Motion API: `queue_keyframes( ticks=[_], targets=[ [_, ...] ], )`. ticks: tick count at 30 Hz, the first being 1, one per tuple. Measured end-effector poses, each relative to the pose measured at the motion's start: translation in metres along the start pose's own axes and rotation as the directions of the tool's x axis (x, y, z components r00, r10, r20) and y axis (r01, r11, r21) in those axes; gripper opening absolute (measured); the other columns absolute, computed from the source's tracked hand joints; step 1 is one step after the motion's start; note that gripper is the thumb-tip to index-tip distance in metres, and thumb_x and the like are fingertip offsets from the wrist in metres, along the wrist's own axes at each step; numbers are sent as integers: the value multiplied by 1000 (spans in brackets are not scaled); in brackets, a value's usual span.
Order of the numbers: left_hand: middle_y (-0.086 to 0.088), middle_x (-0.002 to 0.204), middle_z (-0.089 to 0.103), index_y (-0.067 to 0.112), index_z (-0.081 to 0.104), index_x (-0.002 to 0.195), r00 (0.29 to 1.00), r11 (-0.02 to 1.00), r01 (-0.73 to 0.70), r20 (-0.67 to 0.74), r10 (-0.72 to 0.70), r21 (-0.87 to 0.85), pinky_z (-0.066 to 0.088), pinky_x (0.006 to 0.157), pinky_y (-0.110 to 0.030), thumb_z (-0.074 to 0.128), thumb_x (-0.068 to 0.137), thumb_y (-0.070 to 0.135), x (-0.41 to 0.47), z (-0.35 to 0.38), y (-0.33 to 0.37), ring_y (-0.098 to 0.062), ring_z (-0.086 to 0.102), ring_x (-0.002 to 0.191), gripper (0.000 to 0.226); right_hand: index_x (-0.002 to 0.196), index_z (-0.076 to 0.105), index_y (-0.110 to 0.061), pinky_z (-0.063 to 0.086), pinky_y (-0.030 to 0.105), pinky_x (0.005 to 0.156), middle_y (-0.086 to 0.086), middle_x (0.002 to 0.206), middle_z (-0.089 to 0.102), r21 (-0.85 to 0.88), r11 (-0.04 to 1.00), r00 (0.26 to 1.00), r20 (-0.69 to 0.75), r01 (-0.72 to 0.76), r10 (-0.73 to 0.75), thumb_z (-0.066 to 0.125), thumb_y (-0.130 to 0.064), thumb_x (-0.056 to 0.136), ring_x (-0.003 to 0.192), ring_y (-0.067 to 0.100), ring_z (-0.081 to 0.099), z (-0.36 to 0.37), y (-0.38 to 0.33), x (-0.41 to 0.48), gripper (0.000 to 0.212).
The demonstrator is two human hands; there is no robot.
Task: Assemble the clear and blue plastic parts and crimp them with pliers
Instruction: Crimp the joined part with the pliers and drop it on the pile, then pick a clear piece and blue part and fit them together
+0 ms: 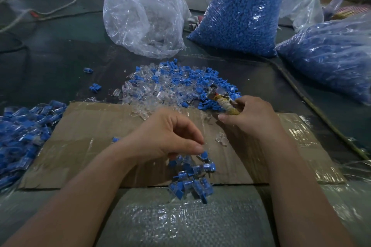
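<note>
A woven sheet (180,224) lies under the near edge of the cardboard (96,138). On that edge sits a small heap of joined pieces (192,178). The left hand (170,134) hangs over the heap with fingers curled and tips together; whether it pinches a piece cannot be told. At the cardboard's far edge the right hand (253,114) grips the pliers (226,104) by their wrapped handles. The loose clear and blue parts (170,86) are piled just beyond that edge.
</note>
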State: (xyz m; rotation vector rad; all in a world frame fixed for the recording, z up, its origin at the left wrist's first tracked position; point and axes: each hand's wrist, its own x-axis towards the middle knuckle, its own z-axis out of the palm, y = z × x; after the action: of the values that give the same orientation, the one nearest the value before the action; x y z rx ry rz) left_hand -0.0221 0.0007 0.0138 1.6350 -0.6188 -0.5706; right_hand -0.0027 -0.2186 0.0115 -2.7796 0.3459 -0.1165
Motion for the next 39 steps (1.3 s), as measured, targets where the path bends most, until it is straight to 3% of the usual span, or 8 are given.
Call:
queue_keyframes(
  ticks=[8,12,19,22,26,31,35,39],
  targets=[
    [-13,74,71,15,73,75,999,999,6,37,-8,36,51,70,-49,74,56,26,-1,3,1,-32,61,70,22,111,58,-15,35,29,71,6,111,59,-17,997,998,-2,-70,70,73,-58,66,98,23,53,5,3,3,64],
    [-5,65,70,14,73,72,1000,1000,-2,7,2,-27,46,45,-18,72,60,21,-1,0,0,-10,60,53,14,110,56,-15,37,31,73,7,111,58,-47,996,997,8,-82,82,71,-60,65,102,26,51,6,4,4,66],
    [2,52,61,20,70,65,976,998,-60,-214,50,-37,42,42,-11,70,62,19,1,-2,-4,-2,51,41,3,121,49,-15,37,34,83,8,120,49,-81,994,996,54,-67,72,67,-67,62,110,25,45,6,4,2,81],
    [7,59,63,24,66,69,882,990,-42,-461,100,134,45,49,-9,70,72,11,6,-2,-9,2,54,50,14,121,50,-16,36,34,82,7,121,49,-76,995,994,86,-58,65,63,-72,59,110,24,44,6,2,2,85],
    [0,106,65,19,63,109,776,767,137,-550,311,627,36,84,-13,59,88,10,10,-3,-15,2,52,89,24,129,47,-16,35,38,96,9,130,46,-66,997,999,24,-46,47,56,-71,68,118,26,42,4,-1,0,83],
    [4,147,37,26,36,140,855,561,212,-430,290,800,5,110,-28,44,96,21,15,-6,-23,-14,21,139,45,130,50,-27,13,40,111,4,144,36,5,961,939,-212,277,-269,57,-50,83,136,20,21,8,-17,-5,53],
    [10,156,11,36,20,145,914,398,325,-393,99,858,-12,111,-42,25,99,39,21,-9,-33,-14,-6,143,46,127,53,-33,-11,49,110,-1,150,28,-118,897,897,-68,426,-436,45,-44,92,142,15,7,21,-36,-4,37],
    [11,150,28,34,33,140,897,395,337,-419,141,855,-13,110,-45,30,98,36,21,-9,-32,-13,6,142,43,123,57,-29,-21,41,105,-7,128,55,-130,847,851,-40,515,-524,42,-34,96,133,13,30,26,-46,-4,32]
  ],
)
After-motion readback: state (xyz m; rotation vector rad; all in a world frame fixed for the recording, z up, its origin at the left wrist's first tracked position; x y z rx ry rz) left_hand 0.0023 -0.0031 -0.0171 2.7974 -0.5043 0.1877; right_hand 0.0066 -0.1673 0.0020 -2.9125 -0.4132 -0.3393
